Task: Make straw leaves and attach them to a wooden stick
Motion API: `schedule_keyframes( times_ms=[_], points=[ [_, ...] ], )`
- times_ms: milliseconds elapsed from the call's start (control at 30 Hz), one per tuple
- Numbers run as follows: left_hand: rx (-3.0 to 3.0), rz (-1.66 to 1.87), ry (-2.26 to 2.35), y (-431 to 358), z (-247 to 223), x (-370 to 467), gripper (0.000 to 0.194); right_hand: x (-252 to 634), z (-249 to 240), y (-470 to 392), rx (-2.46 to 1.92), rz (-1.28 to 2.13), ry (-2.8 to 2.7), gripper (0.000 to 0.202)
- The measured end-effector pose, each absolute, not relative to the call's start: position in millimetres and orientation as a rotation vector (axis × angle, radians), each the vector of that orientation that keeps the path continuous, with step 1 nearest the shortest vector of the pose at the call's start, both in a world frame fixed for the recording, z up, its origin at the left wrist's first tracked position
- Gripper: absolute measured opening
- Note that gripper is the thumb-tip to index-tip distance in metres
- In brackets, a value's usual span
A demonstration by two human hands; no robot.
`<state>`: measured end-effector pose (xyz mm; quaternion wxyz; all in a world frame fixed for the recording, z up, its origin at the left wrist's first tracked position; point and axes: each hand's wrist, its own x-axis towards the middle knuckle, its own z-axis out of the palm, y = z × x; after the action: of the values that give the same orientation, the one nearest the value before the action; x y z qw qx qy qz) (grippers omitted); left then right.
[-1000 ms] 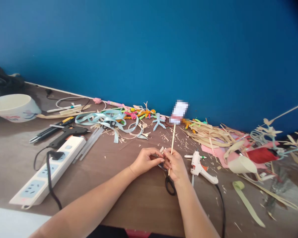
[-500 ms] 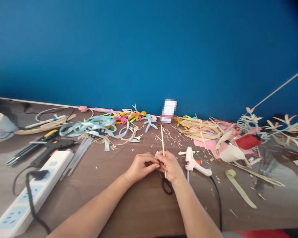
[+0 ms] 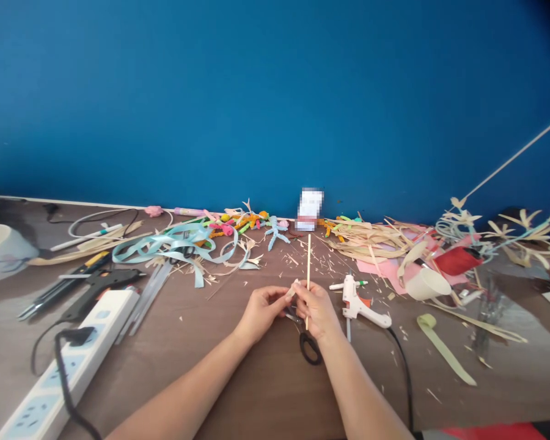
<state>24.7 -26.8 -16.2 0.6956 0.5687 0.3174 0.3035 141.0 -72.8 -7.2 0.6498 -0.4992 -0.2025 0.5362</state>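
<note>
1. Left hand (image 3: 262, 310): grip is together, thumb and fingers pinched on a small pale strip (image 3: 293, 289), right in the middle of the worktop (image 3: 256, 391)
2. Right hand (image 3: 319, 310): grip is closed on a thin stick (image 3: 308, 263) that points up towards 12 o'clock, and its fingertips meet the pale strip too, so the two hands are practically touching
3. Scissors (image 3: 310, 351): black handle loop pokes out at 6 o'clock of the right hand. Can't tell if they're held or just lying under it
4. Going by the clock from the hands: white glue gun (image 3: 365, 308) near at 3, curled green ribbon (image 3: 447, 351) at 4, power strip (image 3: 73, 373) at 8 and black glue gun (image 3: 101, 290) at 9, with a cutter knife (image 3: 64, 286) just beside it
5. Light blue ribbon (image 3: 181, 239) is in a tangle at 10, a fuzzy blue figure (image 3: 274, 231) sits near 12, and straw-coloured strips (image 3: 371, 241) are heaped at 1 to 2
6. White cup (image 3: 429, 285) is tipped over between 2 and 3, just beside a red roll (image 3: 458, 261)
</note>
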Motion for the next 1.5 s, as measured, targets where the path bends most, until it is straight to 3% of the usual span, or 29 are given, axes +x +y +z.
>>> schedule_keyframes(
  times_ms=[500, 600, 700, 767, 1000, 1500],
  points=[
    [0.973, 0.714, 0.804, -17, -8, 23, 0.029, 139, 0, -68, -1.199, 1.13, -0.491, 0.028],
    [0.934, 0.714, 0.868, -8, -5, 24, 0.023, 163, 8, -58, -1.523, 0.874, -0.688, 0.036],
    [0.953, 0.643, 0.951, 6, -2, 32, 0.014, 194, 15, -37, -2.042, 0.461, -1.131, 0.024],
    [1.043, 0.565, 1.011, 17, -2, 41, 0.009, 209, 15, -21, -2.184, 0.398, -1.203, 0.019],
    [1.19, 0.502, 1.146, 45, -7, 69, 0.004, 206, 0, 7, -2.457, 0.318, -1.26, 0.025],
    [1.384, 0.476, 1.26, 54, -14, 86, 0.003, 201, 8, 14, -2.613, 0.359, -1.441, 0.025]
  ],
)
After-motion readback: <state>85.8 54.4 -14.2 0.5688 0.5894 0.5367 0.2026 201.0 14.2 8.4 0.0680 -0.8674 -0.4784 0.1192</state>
